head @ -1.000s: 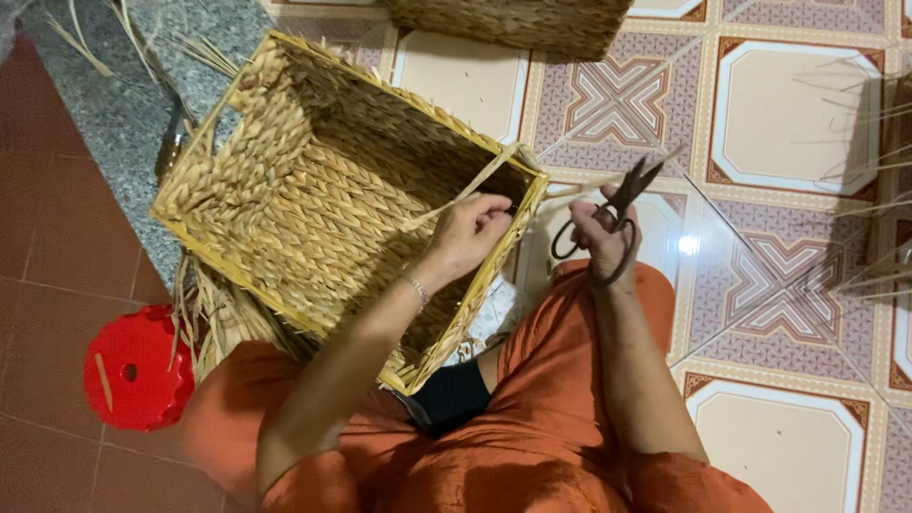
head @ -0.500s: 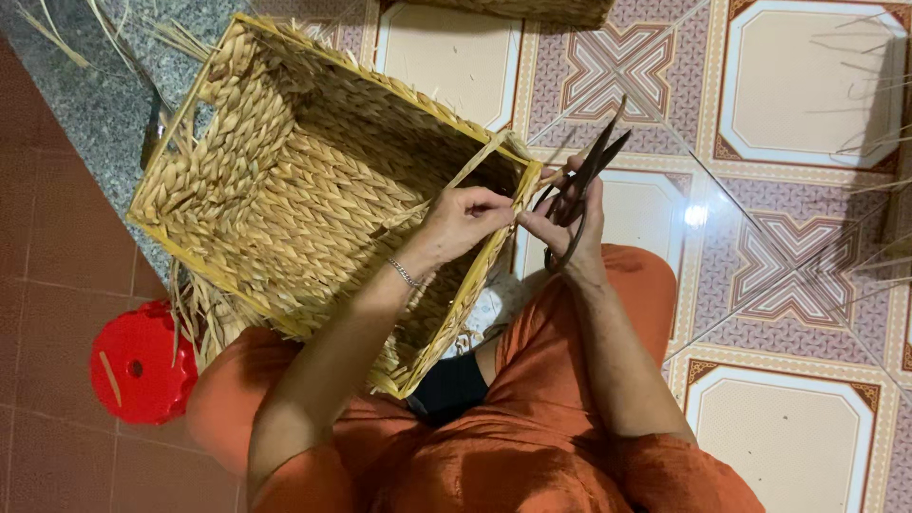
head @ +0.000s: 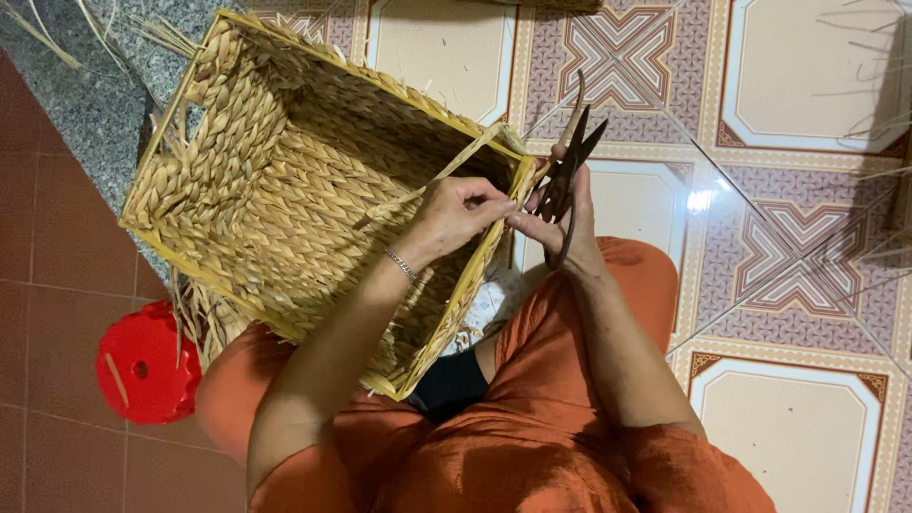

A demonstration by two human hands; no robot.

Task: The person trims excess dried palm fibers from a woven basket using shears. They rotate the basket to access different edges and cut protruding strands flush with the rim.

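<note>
I sit with a rectangular woven basket [head: 285, 190] tipped on its side across my lap, its open mouth facing up toward me and its far end resting over the grey stone strip [head: 85, 104] of the floor. My left hand [head: 456, 211] reaches over the basket's near rim and pinches a flat straw strand [head: 446, 171] between thumb and fingertips; the strand runs up from the inside weave to the rim corner. My right hand [head: 560, 223] sits just beside the left, almost touching it at the fingertips, and is closed around the handles of a pair of dark scissors [head: 568, 166]. The blades point up and away from me, parted slightly, right at the rim corner where the strand ends. Loose straw ends stick out under the basket by my left knee, next to a red plastic stool [head: 142, 366] on the floor. My orange trousers [head: 532, 418] fill the lower part of the view, and patterned tiles [head: 798, 85] lie beyond my right hand.
</note>
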